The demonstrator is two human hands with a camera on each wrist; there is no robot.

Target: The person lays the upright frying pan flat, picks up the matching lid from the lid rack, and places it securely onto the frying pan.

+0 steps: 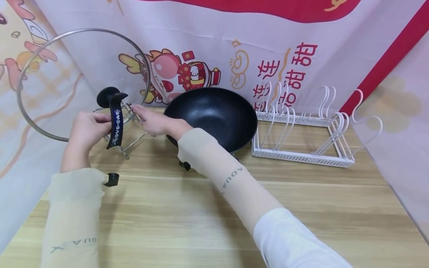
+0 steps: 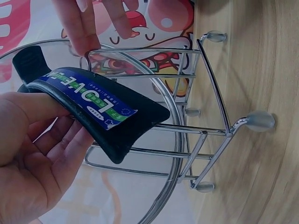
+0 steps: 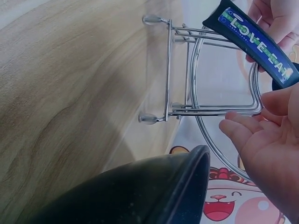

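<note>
A large clear lid with a metal rim (image 1: 90, 29) stands upright in a chrome wire rack (image 2: 215, 88) at the left of the table. Its black handle (image 1: 116, 123), with a blue "LOVE EAT" label, faces me. My left hand (image 1: 88, 130) holds this handle, thumb and fingers on its edge. On the other side, my right hand (image 1: 152, 121) grips the top wires of the rack between thumb and fingers. The rack's feet rest on the wood in both wrist views. Just right of that hand sits a black wok (image 1: 214, 115), partly behind my right forearm.
A white rack (image 1: 301, 158) with curved wire dividers stands right of the wok. Near my left sleeve, a small black piece (image 1: 112, 179) shows, mostly hidden by the arm. Printed cloth (image 1: 214, 44) hangs behind the wooden table (image 1: 187, 223).
</note>
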